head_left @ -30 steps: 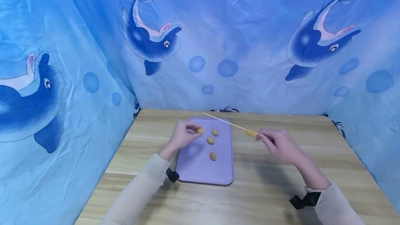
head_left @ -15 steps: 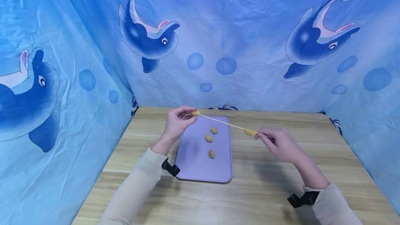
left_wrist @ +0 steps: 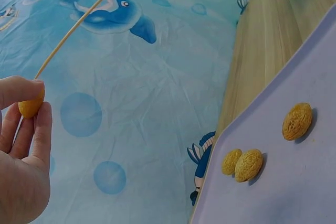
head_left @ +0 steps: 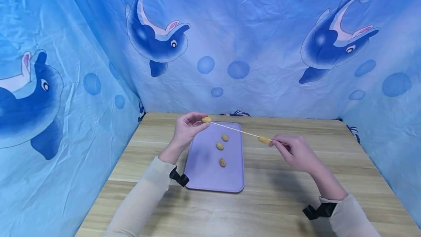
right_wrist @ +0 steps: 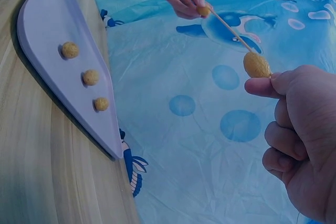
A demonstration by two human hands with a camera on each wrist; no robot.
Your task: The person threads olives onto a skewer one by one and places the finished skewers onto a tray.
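Observation:
My right hand (head_left: 297,153) pinches a thin wooden skewer (head_left: 235,129) near one end. Just beyond its fingertips, a yellow oval wrinkled piece (right_wrist: 256,65), perhaps a dried fruit, is threaded on the stick. At the far end, my left hand (head_left: 184,130) pinches a second yellow oval piece (left_wrist: 31,104) between thumb and fingers, against the skewer's tip. How deep the tip sits in it is hidden. Both hands are raised, the left over the tray's far left corner. Three similar pieces (head_left: 219,146) lie apart on the lilac tray (head_left: 213,182).
The tray lies on a wood-grain table (head_left: 279,204). Blue curtains (head_left: 263,28) printed with dolphins hang behind the table and along both sides. Each wrist carries a black camera mount (head_left: 319,211).
My left hand has lifted from above the tray up and leftward, bringing its yellow piece onto the skewer's tip. Over the last half second both hands have stayed almost still.

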